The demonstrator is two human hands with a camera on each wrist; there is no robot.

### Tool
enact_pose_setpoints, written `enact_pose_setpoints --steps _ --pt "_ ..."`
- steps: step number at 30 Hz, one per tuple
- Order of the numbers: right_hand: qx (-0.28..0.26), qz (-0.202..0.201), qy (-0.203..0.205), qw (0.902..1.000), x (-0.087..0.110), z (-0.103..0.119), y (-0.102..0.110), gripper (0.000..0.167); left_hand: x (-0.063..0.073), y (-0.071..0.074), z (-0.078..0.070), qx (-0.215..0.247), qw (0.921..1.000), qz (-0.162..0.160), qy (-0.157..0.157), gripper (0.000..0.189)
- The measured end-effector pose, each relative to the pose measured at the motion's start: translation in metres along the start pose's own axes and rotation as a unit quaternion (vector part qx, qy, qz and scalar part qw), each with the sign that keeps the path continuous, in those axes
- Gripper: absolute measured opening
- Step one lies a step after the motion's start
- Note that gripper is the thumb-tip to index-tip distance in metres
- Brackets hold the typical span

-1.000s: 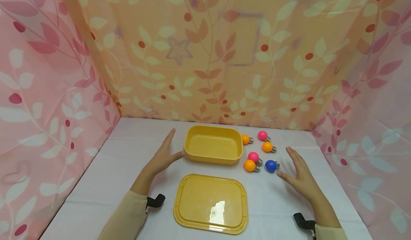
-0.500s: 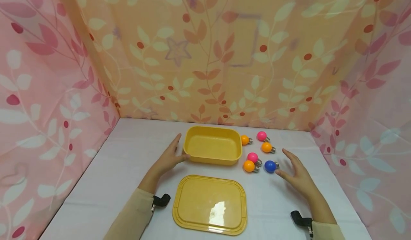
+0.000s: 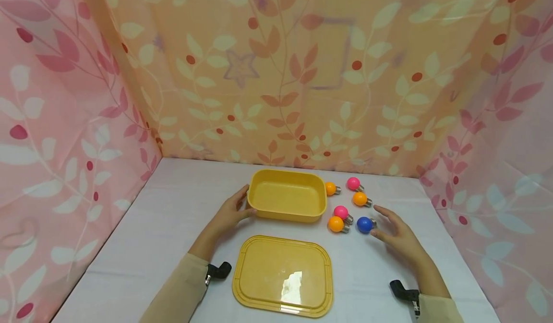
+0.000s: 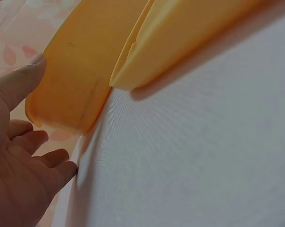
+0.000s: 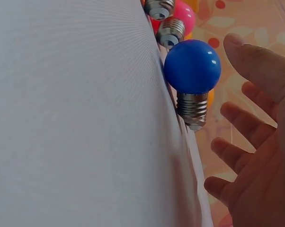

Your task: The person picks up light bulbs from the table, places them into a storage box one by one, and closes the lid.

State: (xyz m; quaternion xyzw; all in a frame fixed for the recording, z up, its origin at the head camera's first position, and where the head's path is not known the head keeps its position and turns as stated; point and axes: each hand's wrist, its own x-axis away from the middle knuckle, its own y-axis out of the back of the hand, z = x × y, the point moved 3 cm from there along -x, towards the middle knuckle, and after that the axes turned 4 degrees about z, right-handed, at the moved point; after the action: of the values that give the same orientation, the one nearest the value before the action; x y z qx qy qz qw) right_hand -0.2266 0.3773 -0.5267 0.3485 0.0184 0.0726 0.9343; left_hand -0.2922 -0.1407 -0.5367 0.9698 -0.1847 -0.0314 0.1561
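My left hand (image 3: pixel 226 217) is beside the left end of a yellow plastic box (image 3: pixel 287 216), its thumb in front of the near corner. In the left wrist view, the thumb (image 4: pixel 26 78) overlaps the box's edge; I cannot tell if it touches. The box is uncovered, with nothing seen inside. My right hand (image 3: pixel 402 236) is spread by a blue light bulb (image 3: pixel 364 224) with a metal screw base. The right wrist view shows a gap between its fingers (image 5: pixel 242 123) and the blue bulb (image 5: pixel 192 66). Neither hand grips anything.
Several more bulbs lie right of the box: pink ones (image 3: pixel 353 184) and orange ones (image 3: pixel 359 198). A flat yellow lid (image 3: pixel 282 275) lies nearer on the white cloth (image 3: pixel 142 246). Patterned curtains (image 3: pixel 276 73) enclose the table at the back and sides.
The left hand has moved right, up to the box's end. The right hand has come slightly left, closer to the blue bulb. Box, lid and bulbs keep their places.
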Motion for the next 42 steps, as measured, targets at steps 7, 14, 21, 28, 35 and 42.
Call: enact_pose_setpoints --steps 7,14,21,28,35,42 --pt "-0.014 0.008 0.001 0.9999 0.003 -0.01 -0.008 0.073 0.003 -0.003 0.0 -0.013 0.9998 -0.009 -0.007 0.098" --pt "-0.007 0.005 0.032 0.9994 0.001 -0.018 -0.014 0.06 0.005 -0.005 -0.005 -0.01 0.9996 -0.019 -0.02 0.094" --pt "0.031 -0.025 0.031 0.9987 0.0 -0.02 -0.015 0.047 0.006 -0.005 -0.007 -0.023 0.9992 -0.028 -0.017 0.093" --pt "0.048 -0.054 0.022 0.9971 -0.002 -0.023 -0.012 0.041 0.004 -0.006 -0.008 -0.025 0.9992 -0.028 -0.014 0.093" --pt "0.042 -0.06 -0.001 0.9973 -0.002 -0.024 -0.007 0.044 0.001 -0.007 -0.009 -0.02 0.9993 -0.031 -0.009 0.093" --pt "0.037 -0.076 -0.013 0.9964 0.004 -0.021 -0.006 0.048 0.006 -0.009 -0.008 -0.029 0.9991 -0.03 0.004 0.093"
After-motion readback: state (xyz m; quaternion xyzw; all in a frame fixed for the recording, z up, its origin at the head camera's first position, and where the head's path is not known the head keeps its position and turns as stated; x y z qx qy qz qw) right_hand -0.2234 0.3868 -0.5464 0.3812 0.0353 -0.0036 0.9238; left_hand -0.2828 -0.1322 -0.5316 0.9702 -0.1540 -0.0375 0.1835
